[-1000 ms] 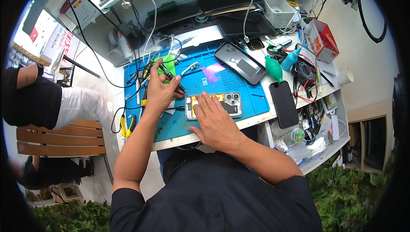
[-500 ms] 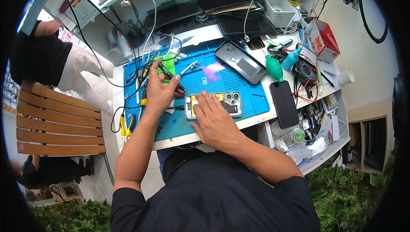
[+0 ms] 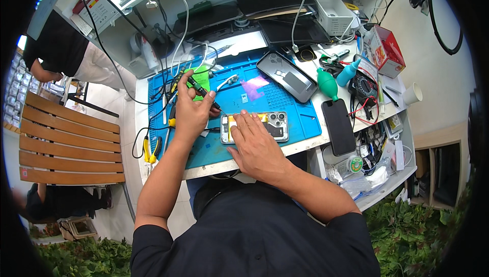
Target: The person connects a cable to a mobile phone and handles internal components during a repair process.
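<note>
On the blue work mat [image 3: 204,155] lies a smartphone with its back off [image 3: 279,128], yellow and black parts showing inside. Across its middle rests my right hand [image 3: 253,142], fingers stretched out flat and pressing on it; the palm hides part of the phone. My left hand [image 3: 192,116] is closed around a dark pen-shaped screwdriver [image 3: 197,86]. Its tip points down toward the phone's left end; whether it touches cannot be made out. Beyond the left hand lies a green pad [image 3: 202,79], and a white-handled brush [image 3: 227,81] is near it.
A phone case [image 3: 287,76], a green air blower [image 3: 327,84], a light-blue bottle [image 3: 348,73] and a dark phone [image 3: 338,127] occupy the right side. Yellow-handled pliers [image 3: 152,150] sit at the left edge. Cables hang overhead. A paper cup [image 3: 412,93] stands far right.
My hands, the screwdriver and the opened phone stay almost where they were. At the far left, a person in dark top and light trousers has shifted, and an arm now shows lower.
</note>
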{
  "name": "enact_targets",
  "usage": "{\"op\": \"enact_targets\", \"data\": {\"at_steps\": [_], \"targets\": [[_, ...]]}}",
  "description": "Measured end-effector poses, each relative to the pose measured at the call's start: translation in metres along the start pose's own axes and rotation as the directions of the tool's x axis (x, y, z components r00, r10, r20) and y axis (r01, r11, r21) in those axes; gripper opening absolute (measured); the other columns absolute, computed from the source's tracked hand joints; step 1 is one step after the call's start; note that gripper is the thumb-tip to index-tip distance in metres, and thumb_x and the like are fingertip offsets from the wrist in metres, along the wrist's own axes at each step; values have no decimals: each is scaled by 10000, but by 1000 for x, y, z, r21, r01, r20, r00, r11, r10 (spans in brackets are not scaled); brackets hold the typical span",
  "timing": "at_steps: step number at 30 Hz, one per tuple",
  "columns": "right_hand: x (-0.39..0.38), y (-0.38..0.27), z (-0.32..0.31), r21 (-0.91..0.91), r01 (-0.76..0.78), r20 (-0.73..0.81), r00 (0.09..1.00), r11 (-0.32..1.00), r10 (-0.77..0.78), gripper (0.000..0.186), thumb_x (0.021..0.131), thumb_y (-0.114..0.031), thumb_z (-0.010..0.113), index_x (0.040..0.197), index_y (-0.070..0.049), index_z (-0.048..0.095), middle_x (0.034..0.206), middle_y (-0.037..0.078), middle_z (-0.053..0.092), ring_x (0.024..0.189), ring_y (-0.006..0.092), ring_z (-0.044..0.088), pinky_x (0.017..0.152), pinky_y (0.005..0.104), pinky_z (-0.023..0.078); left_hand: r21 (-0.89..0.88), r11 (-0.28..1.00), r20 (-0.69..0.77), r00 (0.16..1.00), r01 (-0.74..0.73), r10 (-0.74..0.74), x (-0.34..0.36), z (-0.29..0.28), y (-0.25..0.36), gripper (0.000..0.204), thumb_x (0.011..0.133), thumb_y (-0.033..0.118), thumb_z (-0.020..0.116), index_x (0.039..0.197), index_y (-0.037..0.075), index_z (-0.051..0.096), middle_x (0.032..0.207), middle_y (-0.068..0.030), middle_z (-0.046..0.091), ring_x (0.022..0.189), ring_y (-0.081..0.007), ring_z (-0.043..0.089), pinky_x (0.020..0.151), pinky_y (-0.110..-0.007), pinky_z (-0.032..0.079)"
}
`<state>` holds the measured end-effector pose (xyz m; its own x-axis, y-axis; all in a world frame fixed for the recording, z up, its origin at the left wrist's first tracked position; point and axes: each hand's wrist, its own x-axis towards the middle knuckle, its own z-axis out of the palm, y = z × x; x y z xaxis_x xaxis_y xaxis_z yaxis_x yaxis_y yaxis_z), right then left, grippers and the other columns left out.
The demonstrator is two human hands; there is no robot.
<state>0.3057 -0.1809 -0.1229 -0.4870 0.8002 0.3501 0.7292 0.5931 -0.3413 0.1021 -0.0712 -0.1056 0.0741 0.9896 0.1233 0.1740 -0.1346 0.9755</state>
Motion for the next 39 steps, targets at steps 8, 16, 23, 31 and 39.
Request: {"op": "enact_targets", "data": {"at_steps": [8,16,23,31,39], "targets": [[-1,-2,0,-17,-7,-15,1000,1000,7,551,1058,-310,723,1381,125,622,1571,374,553,1557,528,481,1332,607,339,378,816,62,891,-437,449,-19,3,3,749,993,15,864,1589,63,412,1089,-152,775,825,-211,819,739,-327,681],[-10,-20,-3,-124,11,30,1000,992,-8,567,1132,-308,600,1466,150,597,1589,373,547,1594,520,438,1334,612,324,276,693,571,694,-666,439,1,-24,61,322,938,4,885,1203,52,709,1098,-120,820,937,-288,840,821,-385,678],[-19,-28,-5,-80,18,94,996,997,-11,628,1151,-317,573,1528,185,549,1565,403,554,1580,539,452,1329,620,340,595,379,728,675,-709,122,25,-18,117,249,1006,183,802,1226,83,859,945,-143,837,891,-347,803,824,-450,619],[-21,-26,-4,-58,22,69,997,998,-18,627,1149,-312,579,1523,191,549,1561,401,559,1573,539,466,1326,613,351,596,466,707,702,-654,80,19,-13,124,344,951,85,842,1295,101,847,1021,-140,830,949,-343,791,869,-459,619],[-20,-26,-7,-74,42,67,997,996,-37,634,1145,-323,591,1512,193,555,1550,397,568,1564,538,476,1314,615,371,605,471,719,695,-642,23,24,-19,117,387,955,138,867,1340,115,829,1083,-146,821,940,-343,790,868,-448,617]]}}
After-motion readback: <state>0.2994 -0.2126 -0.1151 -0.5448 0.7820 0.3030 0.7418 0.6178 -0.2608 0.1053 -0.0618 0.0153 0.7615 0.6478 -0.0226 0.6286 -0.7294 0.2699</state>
